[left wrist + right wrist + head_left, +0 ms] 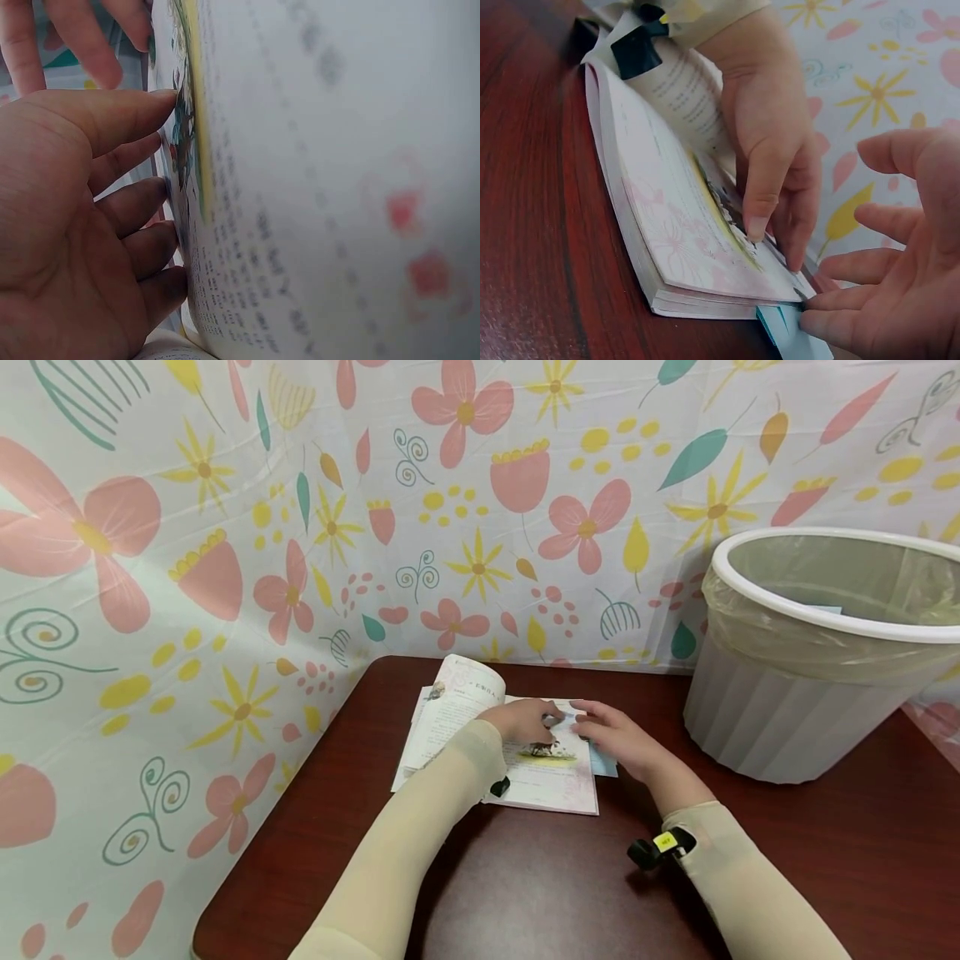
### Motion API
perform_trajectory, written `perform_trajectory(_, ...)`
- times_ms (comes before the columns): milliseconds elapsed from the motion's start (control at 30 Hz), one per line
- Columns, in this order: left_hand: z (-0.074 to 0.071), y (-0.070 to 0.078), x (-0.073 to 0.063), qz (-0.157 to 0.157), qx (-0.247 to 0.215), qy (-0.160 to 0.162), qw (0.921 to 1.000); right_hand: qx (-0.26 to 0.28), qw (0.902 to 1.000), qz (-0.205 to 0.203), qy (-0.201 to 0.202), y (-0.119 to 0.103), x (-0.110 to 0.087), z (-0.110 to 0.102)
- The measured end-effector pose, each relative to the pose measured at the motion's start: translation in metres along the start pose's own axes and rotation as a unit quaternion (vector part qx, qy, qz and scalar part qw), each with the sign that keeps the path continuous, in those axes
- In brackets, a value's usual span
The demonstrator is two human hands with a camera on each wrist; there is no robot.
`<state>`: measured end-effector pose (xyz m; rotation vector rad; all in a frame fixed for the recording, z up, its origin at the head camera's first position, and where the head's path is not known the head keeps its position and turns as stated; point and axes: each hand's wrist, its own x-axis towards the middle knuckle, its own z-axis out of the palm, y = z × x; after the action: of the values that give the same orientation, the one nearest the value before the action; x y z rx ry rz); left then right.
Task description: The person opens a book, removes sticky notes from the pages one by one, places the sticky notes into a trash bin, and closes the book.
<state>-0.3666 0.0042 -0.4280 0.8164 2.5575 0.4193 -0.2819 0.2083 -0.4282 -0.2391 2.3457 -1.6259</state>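
We cannot read any word or number with certainty. On the left page [450, 718] of the book [540, 793], near its far edge, we see a heading [487, 686] in what look like Chinese characters, with rows of smaller print nearer, too small to make out. The right page [566, 789] carries printed lines near its picture [546, 751]; up close, in the left wrist view, the rows blur. On the right wrist's strap [645, 853], a yellow label [665, 842] bears dark lettering we cannot spell out.
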Motion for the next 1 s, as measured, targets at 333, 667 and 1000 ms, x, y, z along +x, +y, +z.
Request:
perform_trajectory(333,0.001,0.0,0.0,-0.017,-0.012,-0.007,0.9997,0.204,0.9768,0.031,0.055,0.003,0.002,-0.003)
perform_trajectory(667,0.0,0.001,0.0,-0.009,-0.011,-0.008,0.9999,0.283,0.9532,0.079,0.072,0.011,0.007,0.0)
perform_trajectory(1000,-0.003,0.005,0.004,-0.007,0.03,0.003,0.9995,0.275,0.9556,0.086,0.062,0.018,0.008,0.003)
